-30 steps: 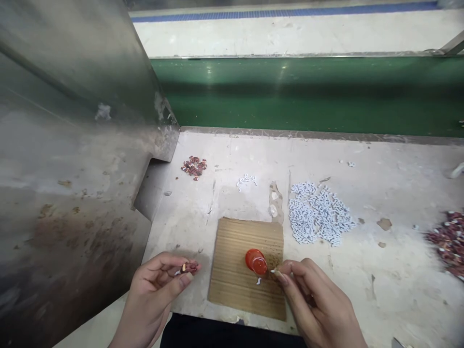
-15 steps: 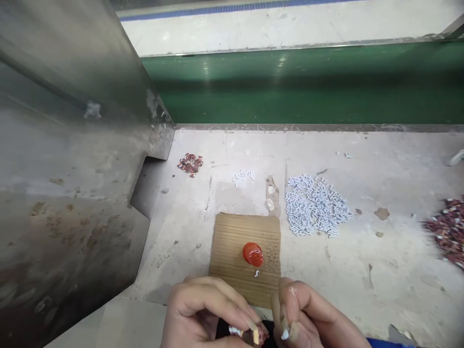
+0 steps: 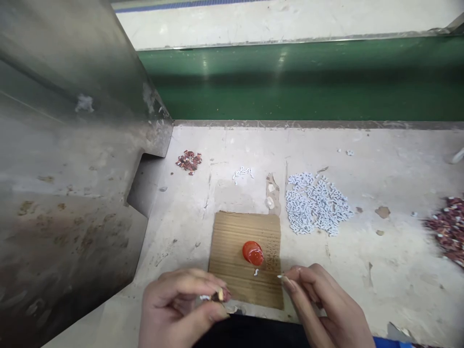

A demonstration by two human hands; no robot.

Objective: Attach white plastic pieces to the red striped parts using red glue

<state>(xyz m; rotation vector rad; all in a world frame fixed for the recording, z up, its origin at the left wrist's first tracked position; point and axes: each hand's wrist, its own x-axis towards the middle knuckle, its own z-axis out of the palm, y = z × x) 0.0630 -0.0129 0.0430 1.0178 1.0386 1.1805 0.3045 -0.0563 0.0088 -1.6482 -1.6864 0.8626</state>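
My left hand (image 3: 181,307) pinches a small dark red piece (image 3: 222,294) with a cream-coloured part and a pale bit beside it. To the right, my right hand (image 3: 322,302) holds a tiny whitish piece (image 3: 280,277) between thumb and forefinger, over the right edge of the cardboard (image 3: 232,256). On that cardboard lies a glossy orange-red round thing (image 3: 253,253), with one small white curved piece (image 3: 256,272) just below it. The two hands are apart.
A big pile of pale curved pieces (image 3: 315,205) lies right of the cardboard, a small group (image 3: 242,173) behind it. Dark red pieces lie at left (image 3: 189,162) and far right (image 3: 451,229). A metal panel (image 3: 72,169) stands left; a green strip (image 3: 290,87) runs behind.
My hands have moved apart: the left went left with its dark red piece. The right moved right and up with its tiny whitish piece. The camera view has shifted slightly.
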